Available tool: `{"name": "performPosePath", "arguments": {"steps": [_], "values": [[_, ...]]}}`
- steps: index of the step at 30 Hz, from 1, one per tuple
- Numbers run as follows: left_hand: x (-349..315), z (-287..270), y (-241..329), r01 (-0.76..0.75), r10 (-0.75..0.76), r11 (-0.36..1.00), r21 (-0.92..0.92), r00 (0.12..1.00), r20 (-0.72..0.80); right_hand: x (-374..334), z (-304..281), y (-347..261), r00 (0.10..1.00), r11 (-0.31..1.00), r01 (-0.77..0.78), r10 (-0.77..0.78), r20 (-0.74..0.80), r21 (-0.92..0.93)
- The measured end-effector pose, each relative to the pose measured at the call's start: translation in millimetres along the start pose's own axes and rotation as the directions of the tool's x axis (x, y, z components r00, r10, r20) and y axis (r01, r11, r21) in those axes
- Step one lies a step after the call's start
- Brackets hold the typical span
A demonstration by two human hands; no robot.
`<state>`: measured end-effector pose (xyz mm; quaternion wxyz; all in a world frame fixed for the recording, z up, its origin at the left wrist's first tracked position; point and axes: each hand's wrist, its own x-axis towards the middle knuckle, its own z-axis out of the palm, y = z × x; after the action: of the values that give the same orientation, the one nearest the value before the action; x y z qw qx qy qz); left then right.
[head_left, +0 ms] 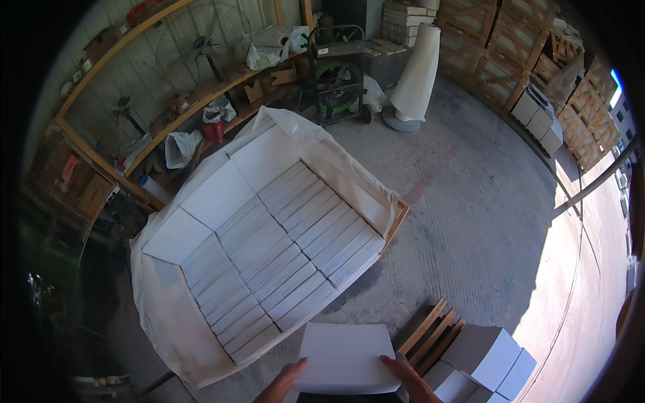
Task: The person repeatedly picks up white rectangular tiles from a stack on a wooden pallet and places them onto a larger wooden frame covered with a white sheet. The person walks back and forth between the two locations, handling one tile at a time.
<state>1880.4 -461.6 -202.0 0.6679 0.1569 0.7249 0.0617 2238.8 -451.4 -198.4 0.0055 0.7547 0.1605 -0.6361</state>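
Observation:
A white box (pixel 346 356) is held level between my two hands at the lower middle of the head view. My left hand (pixel 290 374) grips its left edge, the thumb on top. On the opposite edge my right hand (pixel 401 371) holds it the same way; the fingers underneath are hidden. Beyond the box stands a large crate lined with a whitish plastic sheet (pixel 151 312). Inside it, thin white packages (pixel 275 232) are packed tightly in several rows. White panels (pixel 218 195) stand upright along the crate's far left side.
At my right, white boxes (pixel 474 356) are stacked beside a slatted wooden pallet (pixel 433 332). A roll of white wrap (pixel 416 74) stands on the concrete floor (pixel 463 201). A wheeled cart (pixel 336 87) and cluttered wooden shelves (pixel 175 124) line the back. Wooden crates (pixel 510 50) rise at the far right.

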Motion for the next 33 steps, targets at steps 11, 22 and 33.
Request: {"name": "performPosePath", "arguments": {"steps": [11,22,33], "values": [[-20.9,-23.1,40.9,0.051,-0.075,0.987,-0.155,0.985,-0.155,66.6,3.5,-162.0,0.958,0.849,0.277,-0.209,0.194,-0.451],[4.4,-39.6,19.4,0.134,-0.242,0.810,-0.571,0.963,-0.118,61.8,53.3,-252.8,0.979,0.735,0.191,-0.098,0.176,-0.651],[42.9,-240.0,5.9,-0.077,-0.168,0.774,-0.628,0.932,-0.321,35.4,269.4,-359.7,0.970,0.669,0.243,-0.172,0.172,-0.703]]}}
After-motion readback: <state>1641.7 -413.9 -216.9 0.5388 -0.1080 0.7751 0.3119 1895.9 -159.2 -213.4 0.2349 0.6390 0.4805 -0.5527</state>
